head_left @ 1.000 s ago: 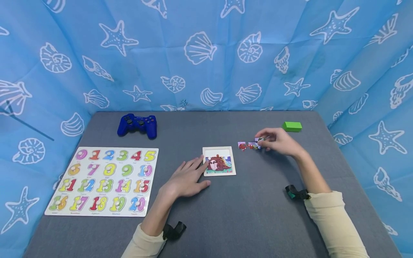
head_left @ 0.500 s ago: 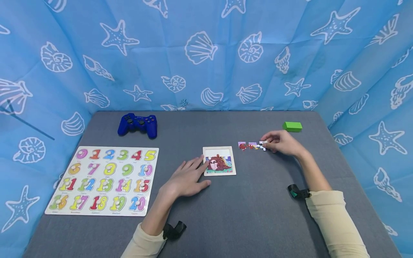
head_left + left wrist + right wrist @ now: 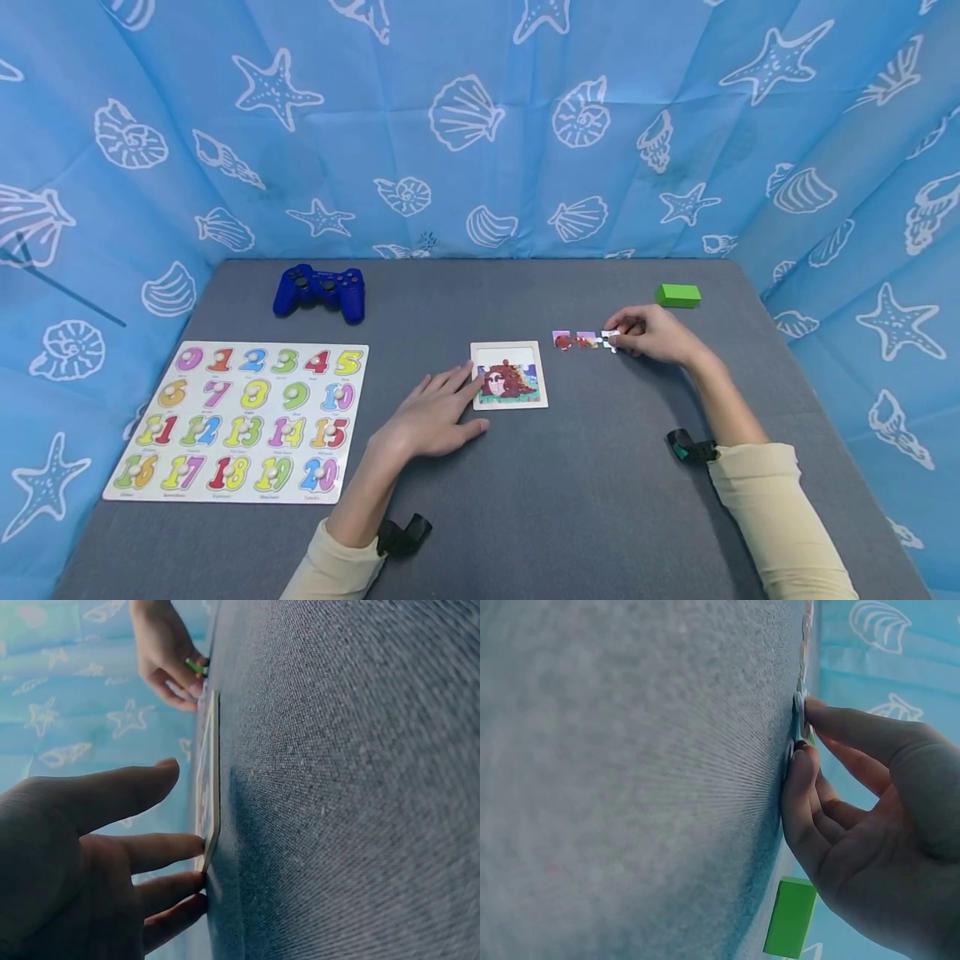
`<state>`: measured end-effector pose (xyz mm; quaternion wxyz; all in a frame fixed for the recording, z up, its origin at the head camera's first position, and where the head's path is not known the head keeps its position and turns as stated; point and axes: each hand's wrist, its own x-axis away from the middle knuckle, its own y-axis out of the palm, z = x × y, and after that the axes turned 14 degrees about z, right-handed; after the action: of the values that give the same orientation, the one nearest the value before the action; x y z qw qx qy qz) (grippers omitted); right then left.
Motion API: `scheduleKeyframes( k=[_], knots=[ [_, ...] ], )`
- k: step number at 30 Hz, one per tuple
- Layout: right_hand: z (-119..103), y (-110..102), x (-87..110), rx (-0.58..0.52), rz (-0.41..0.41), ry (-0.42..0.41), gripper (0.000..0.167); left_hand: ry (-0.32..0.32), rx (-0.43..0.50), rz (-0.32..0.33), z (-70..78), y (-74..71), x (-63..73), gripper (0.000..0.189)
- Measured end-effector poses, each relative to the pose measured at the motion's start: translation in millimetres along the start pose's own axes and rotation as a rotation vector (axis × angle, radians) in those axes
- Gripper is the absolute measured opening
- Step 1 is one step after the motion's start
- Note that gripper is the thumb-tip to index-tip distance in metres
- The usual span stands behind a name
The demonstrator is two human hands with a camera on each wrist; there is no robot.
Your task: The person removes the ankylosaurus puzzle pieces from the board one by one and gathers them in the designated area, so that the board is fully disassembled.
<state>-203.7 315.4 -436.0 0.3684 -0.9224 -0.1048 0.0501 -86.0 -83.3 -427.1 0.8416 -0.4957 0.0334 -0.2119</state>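
Observation:
My left hand point(image 3: 431, 417) lies with its fingers spread, fingertips on the left edge of a small jigsaw puzzle tray point(image 3: 512, 407). The tray holds a partly filled picture with a brown-haired face; its upper part shows white. In the left wrist view, the thumb is raised off the tray point(image 3: 216, 765). To the tray's right, my right hand point(image 3: 654, 335) pinches a white-and-black jigsaw piece point(image 3: 612, 339) between thumb and fingers, close to the table. Left of it in a row lie a red-and-purple piece point(image 3: 562, 340) and another colourful piece point(image 3: 587, 340).
A number puzzle board point(image 3: 247, 421) with knobbed numerals lies on the left. Behind it sits a blue game controller point(image 3: 320, 292). A green block point(image 3: 678, 296) stands beyond my right hand. A blue patterned curtain point(image 3: 510, 167) encloses the grey table point(image 3: 570, 517).
My right hand has moved slightly right and lowered the pinched jigsaw piece from over the row to its right end; a white-and-black face now shows. The left hand has stayed put.

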Motion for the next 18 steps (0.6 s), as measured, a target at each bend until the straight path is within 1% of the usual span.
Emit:
scheduleKeyframes(
  k=[7,9,13,18],
  knots=[
    [-2.8,3.2,0.7,0.085,0.013,0.034,0.018,0.006,0.013,0.020,-1.3,0.3,0.2,0.072],
    [-3.1,4.3,1.4,0.104,0.022,0.026,0.017,0.008,0.022,0.024,-1.6,0.4,0.3,0.072],
    [-7.2,7.5,3.4,0.104,0.049,0.014,0.017,0.012,0.038,0.026,-2.3,0.3,0.3,0.073],
    [-21.5,16.3,6.3,0.055,0.079,0.003,0.017,0.023,0.048,0.032,-2.3,-0.6,1.0,0.069]
  ],
)
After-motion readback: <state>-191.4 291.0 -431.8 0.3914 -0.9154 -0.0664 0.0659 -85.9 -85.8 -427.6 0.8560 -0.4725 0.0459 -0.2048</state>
